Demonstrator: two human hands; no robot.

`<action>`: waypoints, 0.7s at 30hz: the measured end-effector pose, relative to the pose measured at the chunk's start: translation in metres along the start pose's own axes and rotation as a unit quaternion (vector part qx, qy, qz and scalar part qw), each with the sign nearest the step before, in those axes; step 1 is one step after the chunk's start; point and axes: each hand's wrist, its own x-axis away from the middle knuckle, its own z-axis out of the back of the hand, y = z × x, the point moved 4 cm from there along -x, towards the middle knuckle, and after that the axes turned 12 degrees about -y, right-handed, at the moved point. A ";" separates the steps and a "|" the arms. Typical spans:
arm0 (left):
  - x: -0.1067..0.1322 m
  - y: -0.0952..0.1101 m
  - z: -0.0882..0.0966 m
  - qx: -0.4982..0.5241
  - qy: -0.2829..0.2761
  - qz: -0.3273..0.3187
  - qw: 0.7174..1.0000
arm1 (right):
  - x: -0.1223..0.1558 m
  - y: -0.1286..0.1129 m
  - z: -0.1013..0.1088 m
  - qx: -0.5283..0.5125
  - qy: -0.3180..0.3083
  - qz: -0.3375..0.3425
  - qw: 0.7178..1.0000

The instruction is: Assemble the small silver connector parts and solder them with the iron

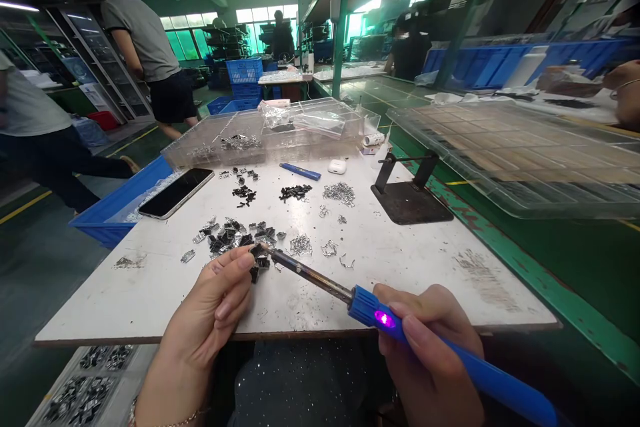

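Observation:
My right hand is wrapped round the blue handle of a soldering iron, which has a lit purple lamp. Its tip meets a small black part pinched between the thumb and forefinger of my left hand. Whether tip and part actually touch is hard to tell. Just behind my left fingertips lies a heap of black and silver parts. Small piles of bent metal pieces sit beside the iron's tip. Farther back are a pile of tiny silver pieces and small black pieces.
A phone rests on the table's left edge over a blue crate. A black metal stand is at right, near a clear compartment tray. A blue pen-like tool and white case lie behind. People walk at left.

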 end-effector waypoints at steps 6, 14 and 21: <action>0.001 0.000 0.000 0.004 -0.003 -0.002 1.000 | 0.002 0.001 0.002 0.030 0.005 0.003 1.000; 0.000 0.001 0.000 -0.003 0.003 -0.010 1.000 | 0.005 0.002 0.003 0.032 -0.002 0.005 0.999; 0.000 0.002 -0.004 -0.007 0.000 -0.008 1.000 | 0.003 0.001 0.003 0.037 0.001 0.005 0.999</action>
